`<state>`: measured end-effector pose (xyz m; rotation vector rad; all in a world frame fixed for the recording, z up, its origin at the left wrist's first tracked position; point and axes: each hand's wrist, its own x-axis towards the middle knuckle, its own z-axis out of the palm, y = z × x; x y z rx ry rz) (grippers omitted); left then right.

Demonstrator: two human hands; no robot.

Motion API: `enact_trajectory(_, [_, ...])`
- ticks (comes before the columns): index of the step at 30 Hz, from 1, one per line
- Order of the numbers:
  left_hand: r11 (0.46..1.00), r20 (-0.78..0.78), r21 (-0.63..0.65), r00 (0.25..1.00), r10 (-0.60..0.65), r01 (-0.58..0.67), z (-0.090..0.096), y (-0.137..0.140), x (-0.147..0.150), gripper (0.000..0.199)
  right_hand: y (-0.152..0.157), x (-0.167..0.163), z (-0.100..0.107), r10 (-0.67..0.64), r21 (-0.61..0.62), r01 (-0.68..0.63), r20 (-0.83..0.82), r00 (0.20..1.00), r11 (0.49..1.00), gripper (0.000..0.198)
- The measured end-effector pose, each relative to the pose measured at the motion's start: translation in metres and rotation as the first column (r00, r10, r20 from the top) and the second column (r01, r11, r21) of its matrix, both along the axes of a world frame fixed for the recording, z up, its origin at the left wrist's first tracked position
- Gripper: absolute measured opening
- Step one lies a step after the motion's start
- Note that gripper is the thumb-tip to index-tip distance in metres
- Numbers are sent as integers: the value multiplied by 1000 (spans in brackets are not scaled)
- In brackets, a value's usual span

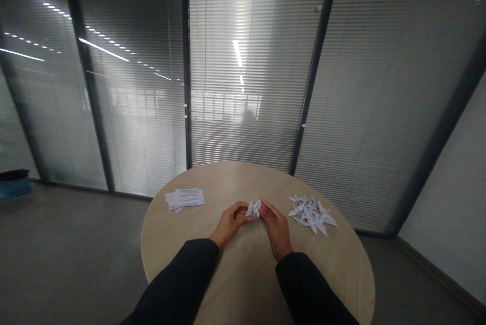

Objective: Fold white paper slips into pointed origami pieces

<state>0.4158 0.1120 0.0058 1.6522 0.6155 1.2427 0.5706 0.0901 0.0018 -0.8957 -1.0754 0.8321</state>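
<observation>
Between my two hands, over the middle of the round table, is a small folded white paper piece (253, 209) with pointed flaps standing up. My left hand (231, 221) pinches its left side, thumb towards me. My right hand (276, 225) holds the right side, its fingertips curled against the paper. To the right of my right hand lies a heap of folded white paper cranes (310, 214), with pointed wings and tips overlapping. Farther left of my left hand rests a small stack of white paper sheets (186, 197), the top one with printed lines.
The round wooden table (235, 175) stands close to a glass partition (250, 72) with blinds and dark frames. A blue bin (14, 186) with a dark liner is on the grey floor at far left. A white wall (451, 188) stands on the right.
</observation>
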Motion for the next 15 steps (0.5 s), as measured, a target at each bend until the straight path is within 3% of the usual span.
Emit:
enact_trajectory(9, [998,-48,-55,998,39,-41,-2,0,2,31,-9,-4,8,49,11,-50,49,998,999,60])
enact_trajectory(15, [998,-11,-39,998,56,-56,-1,-2,1,31,-11,-7,10,82,-1,-82,70,994,997,55])
